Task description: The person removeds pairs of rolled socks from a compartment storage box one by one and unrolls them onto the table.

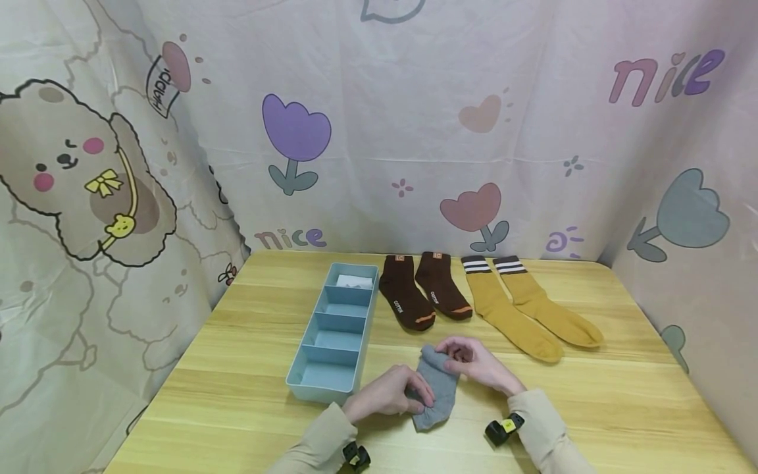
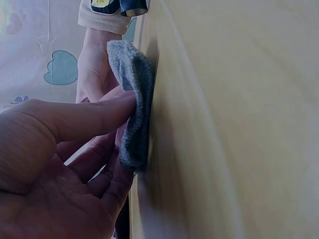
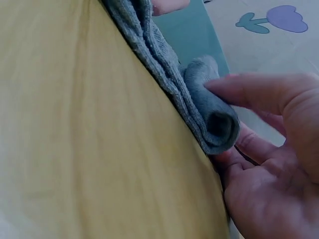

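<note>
Layered grey socks [image 1: 441, 394] lie on the table close to its front, the far end turned over into a roll. My right hand [image 1: 478, 365] pinches that rolled end [image 3: 219, 112] between thumb and fingers; the right wrist view shows the spiral of the roll and flat layers beneath it. At the near left part, my left hand [image 1: 391, 393] holds the grey fabric [image 2: 142, 99], thumb on top and fingers at the edge in the left wrist view.
Left of the hands stands a blue divided box [image 1: 333, 357] with a whitish folded item [image 1: 354, 282] in its far compartment. Two brown socks [image 1: 405, 296] and two mustard socks [image 1: 509, 316] with striped cuffs lie behind. A printed curtain [image 1: 385, 131] encloses the wooden table [image 1: 225, 355].
</note>
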Available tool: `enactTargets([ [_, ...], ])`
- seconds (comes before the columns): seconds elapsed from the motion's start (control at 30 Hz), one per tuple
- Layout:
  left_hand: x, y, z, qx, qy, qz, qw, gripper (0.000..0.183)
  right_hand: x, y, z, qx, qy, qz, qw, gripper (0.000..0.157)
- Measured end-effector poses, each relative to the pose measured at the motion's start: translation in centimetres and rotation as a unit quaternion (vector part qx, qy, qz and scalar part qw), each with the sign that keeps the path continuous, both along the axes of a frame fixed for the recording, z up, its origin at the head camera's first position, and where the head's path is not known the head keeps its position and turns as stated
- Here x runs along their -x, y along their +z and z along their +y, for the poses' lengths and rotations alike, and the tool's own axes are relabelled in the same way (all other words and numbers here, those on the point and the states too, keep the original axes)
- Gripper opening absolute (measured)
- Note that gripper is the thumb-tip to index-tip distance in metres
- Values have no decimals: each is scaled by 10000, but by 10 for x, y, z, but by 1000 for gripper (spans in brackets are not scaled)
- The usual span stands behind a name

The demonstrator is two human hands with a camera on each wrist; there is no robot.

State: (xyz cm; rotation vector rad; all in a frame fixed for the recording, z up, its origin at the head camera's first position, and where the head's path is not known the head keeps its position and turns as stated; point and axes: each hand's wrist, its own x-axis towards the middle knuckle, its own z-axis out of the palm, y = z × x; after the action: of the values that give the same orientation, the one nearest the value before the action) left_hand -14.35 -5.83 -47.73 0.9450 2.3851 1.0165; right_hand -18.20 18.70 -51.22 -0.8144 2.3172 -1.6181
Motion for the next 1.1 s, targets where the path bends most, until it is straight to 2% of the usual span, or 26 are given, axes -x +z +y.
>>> enactTargets([
  [0.23,0,1,0,2,-46,38,10000,16,-1,1,-1,-82,-45,279,9996,23],
  [0.57,0,0,-1,26,-81,-10,10000,17,0,2,-3,-151,-265,40,9995,22],
  [0.77,0,-1,-1,-1,-152,52,9999,17,0,0,-2,3,-415,-85,9991,24],
  [0.93,0,0,-1,-36,-147,24,9999,18,0,-2,-2,109,-479,118,9987,26],
  [1.1,0,-2,-2,-43,-196,60,9998,18,1,-3,-2,-15,-538,313,9981,22],
])
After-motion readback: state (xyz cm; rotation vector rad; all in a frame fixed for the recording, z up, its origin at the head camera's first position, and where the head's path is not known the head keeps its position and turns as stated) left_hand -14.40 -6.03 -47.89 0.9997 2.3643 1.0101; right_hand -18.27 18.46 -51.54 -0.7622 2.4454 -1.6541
